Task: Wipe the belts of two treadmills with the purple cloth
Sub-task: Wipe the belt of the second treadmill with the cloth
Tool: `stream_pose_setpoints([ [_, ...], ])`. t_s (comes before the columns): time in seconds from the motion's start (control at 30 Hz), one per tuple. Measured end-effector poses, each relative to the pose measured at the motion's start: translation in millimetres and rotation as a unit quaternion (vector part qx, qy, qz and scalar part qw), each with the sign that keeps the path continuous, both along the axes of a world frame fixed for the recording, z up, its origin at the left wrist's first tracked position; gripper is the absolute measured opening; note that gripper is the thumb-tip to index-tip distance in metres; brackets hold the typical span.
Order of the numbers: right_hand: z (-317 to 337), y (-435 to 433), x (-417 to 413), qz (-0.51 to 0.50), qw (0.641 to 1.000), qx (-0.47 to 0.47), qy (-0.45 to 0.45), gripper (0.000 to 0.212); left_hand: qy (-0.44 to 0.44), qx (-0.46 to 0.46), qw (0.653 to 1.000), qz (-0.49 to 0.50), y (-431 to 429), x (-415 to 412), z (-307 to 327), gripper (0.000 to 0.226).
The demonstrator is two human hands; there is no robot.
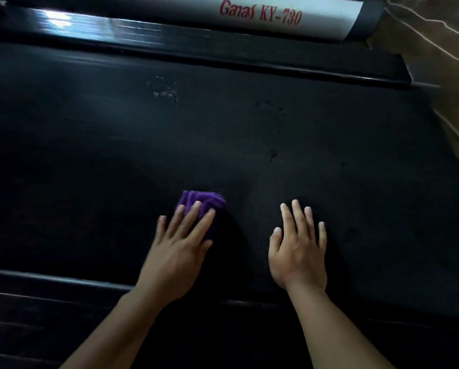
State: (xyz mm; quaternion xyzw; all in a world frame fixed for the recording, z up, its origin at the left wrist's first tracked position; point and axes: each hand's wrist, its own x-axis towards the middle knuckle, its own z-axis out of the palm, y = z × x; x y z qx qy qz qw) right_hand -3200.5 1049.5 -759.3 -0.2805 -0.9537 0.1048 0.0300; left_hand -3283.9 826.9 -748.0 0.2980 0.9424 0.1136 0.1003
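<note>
A black treadmill belt (223,134) fills most of the view. A folded purple cloth (205,199) lies on the belt near its front edge. My left hand (180,246) presses flat on the cloth with straight, spread fingers, covering its near half. My right hand (299,246) rests flat on the bare belt a hand's width to the right of the cloth, fingers straight. A patch of pale smudges (164,90) marks the belt farther back, and a few dark spots (273,155) sit nearer the middle.
A glossy black side rail (169,38) runs along the far edge, with a white cover (302,14) reading "Ganas KY-730" behind it. Another black rail (50,280) borders the near edge. Tan tiled floor (449,62) shows at the right.
</note>
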Motion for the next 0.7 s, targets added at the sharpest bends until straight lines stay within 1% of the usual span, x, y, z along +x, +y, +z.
stream_pose_setpoints([
  [0.13,-1,-1,0,-0.001,1.000,-0.001,-0.003,0.061,-0.014,-0.009,0.992,0.128,-27,-49,-3,0.058],
  [0.23,0,-1,1,0.004,1.000,-0.004,-0.002,0.060,-0.004,-0.010,0.986,0.168,-6,-85,-1,0.060],
  [0.3,0,0,2,0.008,1.000,-0.004,-0.009,0.060,0.004,-0.007,0.988,0.155,22,-97,0,0.060],
  [0.37,1,0,2,0.009,1.000,-0.008,-0.013,0.061,0.009,-0.006,0.993,0.119,52,-95,1,0.060],
  [0.5,4,-2,0,0.010,1.000,-0.022,-0.014,0.061,0.016,-0.002,1.000,0.019,88,-53,4,0.059],
  [0.6,6,0,1,0.010,0.999,-0.030,-0.012,0.064,0.003,-0.011,0.999,-0.050,75,-9,3,0.059],
  [0.7,8,1,2,0.017,0.999,-0.048,-0.011,0.067,-0.001,-0.011,0.999,-0.040,36,10,-1,0.061],
])
